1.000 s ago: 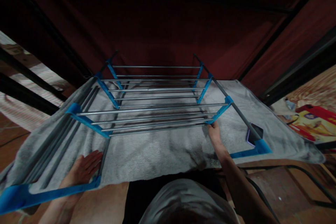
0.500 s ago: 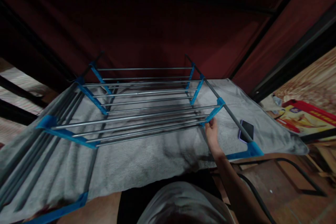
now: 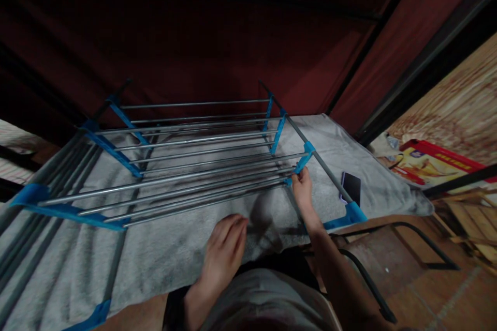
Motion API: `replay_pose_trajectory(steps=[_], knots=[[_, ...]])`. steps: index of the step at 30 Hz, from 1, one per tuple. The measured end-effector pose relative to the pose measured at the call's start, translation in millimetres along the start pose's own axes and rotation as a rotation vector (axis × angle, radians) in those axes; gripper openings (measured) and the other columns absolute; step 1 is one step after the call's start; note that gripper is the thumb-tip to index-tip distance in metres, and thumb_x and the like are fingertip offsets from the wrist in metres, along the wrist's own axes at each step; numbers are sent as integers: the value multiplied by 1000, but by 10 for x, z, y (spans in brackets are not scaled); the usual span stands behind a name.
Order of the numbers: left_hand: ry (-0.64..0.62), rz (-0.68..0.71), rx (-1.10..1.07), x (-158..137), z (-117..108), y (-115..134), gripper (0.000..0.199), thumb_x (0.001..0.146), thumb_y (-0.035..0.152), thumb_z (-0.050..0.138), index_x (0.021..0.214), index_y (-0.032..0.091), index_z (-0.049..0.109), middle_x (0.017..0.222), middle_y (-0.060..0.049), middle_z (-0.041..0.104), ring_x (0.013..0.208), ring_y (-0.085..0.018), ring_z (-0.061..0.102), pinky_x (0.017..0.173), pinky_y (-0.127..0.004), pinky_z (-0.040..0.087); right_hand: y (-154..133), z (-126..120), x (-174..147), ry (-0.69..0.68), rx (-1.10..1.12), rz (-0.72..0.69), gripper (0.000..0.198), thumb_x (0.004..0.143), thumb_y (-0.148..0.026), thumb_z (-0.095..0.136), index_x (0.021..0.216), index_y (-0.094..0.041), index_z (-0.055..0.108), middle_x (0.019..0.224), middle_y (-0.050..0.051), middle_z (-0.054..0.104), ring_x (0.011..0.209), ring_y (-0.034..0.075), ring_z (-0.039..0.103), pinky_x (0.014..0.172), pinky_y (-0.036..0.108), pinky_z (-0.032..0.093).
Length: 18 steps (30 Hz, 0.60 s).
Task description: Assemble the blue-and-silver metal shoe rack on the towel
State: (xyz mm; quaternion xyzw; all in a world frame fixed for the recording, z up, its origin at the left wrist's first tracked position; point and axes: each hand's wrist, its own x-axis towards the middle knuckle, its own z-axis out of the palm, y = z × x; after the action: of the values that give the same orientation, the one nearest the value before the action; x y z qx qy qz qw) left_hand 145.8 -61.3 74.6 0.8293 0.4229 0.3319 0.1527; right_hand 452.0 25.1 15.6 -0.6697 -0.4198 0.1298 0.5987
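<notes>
A rack of grey metal tubes (image 3: 202, 140) with blue plastic brackets lies on its side over a grey blanket. My right hand (image 3: 303, 186) is closed round the lower end of the right front blue bracket (image 3: 301, 163), where the tube ends meet it. In front of the rack, above the blanket, my left hand (image 3: 226, 248) hangs apart from the tubes. Its fingers are curled together and the palm is turned away, so anything inside is hidden.
The grey blanket (image 3: 171, 258) covers the surface. A phone (image 3: 350, 187) lies at the right beside a side tube. Farther right are a red and yellow box (image 3: 430, 163) and a dark metal chair frame (image 3: 423, 240). A dark red panel (image 3: 217, 62) stands behind.
My left hand has come into view at the front middle. My right hand stays at the bracket. The whole view has shifted, so the rack appears farther left.
</notes>
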Motion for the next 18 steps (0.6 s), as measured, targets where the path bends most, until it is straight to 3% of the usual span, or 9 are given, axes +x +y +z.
replay_pose_trajectory(steps=[3,7,12,18], knots=[[-162,188,195,799,316,301,41,103,23,41,140,20,59,143,-13,61,132,-26,58,114,-43,49,-44,6,-4,20,-31,-3,31,89,-32,47,114,-20,60,108,9,68,99,21,61,96,38,48],[-212,266,364,1501,683,486,45,102,15,41,146,14,50,147,-17,57,136,-28,53,117,-45,41,-90,-12,-19,23,-107,-30,28,92,-32,45,111,-19,61,103,10,68,93,22,60,92,39,48],[-367,250,410,1808,944,467,37,102,9,38,134,12,56,124,-17,68,116,-24,66,97,-36,52,-116,-17,-27,28,-142,-56,27,93,-30,45,111,-19,61,99,9,69,88,22,61,87,36,49],[-366,276,402,1890,908,518,33,104,13,37,130,15,57,122,-15,67,114,-25,67,89,-36,55,-126,1,-41,32,-192,-45,30,95,-31,43,114,-18,62,101,11,71,87,22,63,83,35,48]])
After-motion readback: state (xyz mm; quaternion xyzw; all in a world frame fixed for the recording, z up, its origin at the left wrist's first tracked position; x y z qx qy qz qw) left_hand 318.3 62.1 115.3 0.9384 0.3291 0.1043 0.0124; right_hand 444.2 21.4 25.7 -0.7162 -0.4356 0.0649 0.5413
